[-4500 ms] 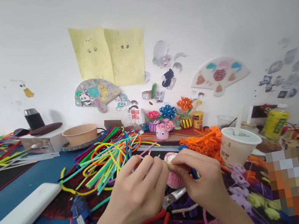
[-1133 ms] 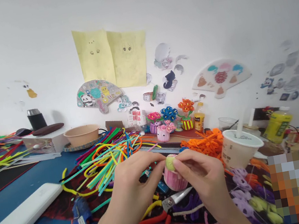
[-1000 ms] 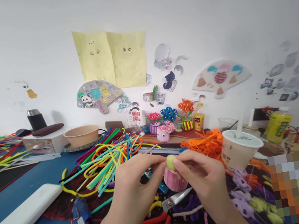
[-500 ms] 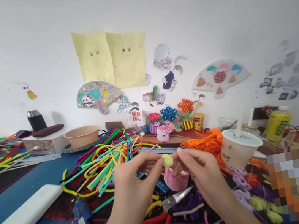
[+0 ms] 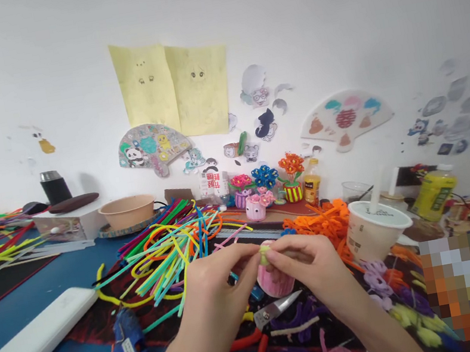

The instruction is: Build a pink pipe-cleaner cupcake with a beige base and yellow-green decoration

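Between the fingertips of both hands is a small pale yellow-green fuzzy piece [image 5: 264, 254], apparently of bent pipe cleaner. My left hand [image 5: 221, 281] pinches it from the left, and my right hand [image 5: 311, 259] closes on it from the right, covering part of it. Just behind the fingers stands a pink ribbed pot [image 5: 274, 283], partly hidden by them. Scissors [image 5: 277, 309] with red handles lie below the hands, blades pointing right. A white pipe cleaner piece [image 5: 295, 327] and purple scraps [image 5: 307, 312] lie beside them.
Colourful pipe cleaners [image 5: 165, 273] spread at left, near a blue glue gun [image 5: 131, 346] and a long white bar [image 5: 42, 346]. Orange fuzzy pieces [image 5: 320, 224] and a lidded cup [image 5: 375, 236] with a straw stand at right. Small pipe-cleaner flower pots [image 5: 293, 191] line the back.
My right hand has moved left, and its fingertips now meet the left hand's on the yellow-green piece. Before, the piece showed more fully in the left fingers.
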`<state>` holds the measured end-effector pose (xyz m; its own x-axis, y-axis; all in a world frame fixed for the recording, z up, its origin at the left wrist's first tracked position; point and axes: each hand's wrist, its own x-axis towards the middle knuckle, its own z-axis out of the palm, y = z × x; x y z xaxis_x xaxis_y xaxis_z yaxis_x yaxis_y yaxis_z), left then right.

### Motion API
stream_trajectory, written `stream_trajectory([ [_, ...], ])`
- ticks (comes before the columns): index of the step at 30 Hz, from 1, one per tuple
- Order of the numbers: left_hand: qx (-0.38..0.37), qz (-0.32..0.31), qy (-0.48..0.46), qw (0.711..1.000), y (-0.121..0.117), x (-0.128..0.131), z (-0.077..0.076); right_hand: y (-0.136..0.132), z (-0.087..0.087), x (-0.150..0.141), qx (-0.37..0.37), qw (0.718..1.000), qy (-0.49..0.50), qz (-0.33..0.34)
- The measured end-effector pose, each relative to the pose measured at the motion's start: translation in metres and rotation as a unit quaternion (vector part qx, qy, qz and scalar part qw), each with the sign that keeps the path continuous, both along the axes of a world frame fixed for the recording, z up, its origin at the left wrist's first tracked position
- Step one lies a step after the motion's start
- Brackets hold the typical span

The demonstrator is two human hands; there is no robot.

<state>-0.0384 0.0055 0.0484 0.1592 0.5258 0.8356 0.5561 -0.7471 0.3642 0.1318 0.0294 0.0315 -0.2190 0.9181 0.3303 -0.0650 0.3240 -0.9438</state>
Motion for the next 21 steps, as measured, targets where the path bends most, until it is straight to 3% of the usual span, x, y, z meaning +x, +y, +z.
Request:
stream_trajectory([
  [8, -0.022, -0.003, 0.013, 1.0, 0.0001, -0.0032, 0.0005, -0.0014, -0.0002, -0.0007, 0.014, 1.0, 0.009, -0.011],
  [21, -0.042, 0.001, -0.02, 0.999, -0.0028, -0.0015, 0.0048, -0.0019, 0.0024, -0.0044, -0.056, 0.996, 0.07, 0.019],
])
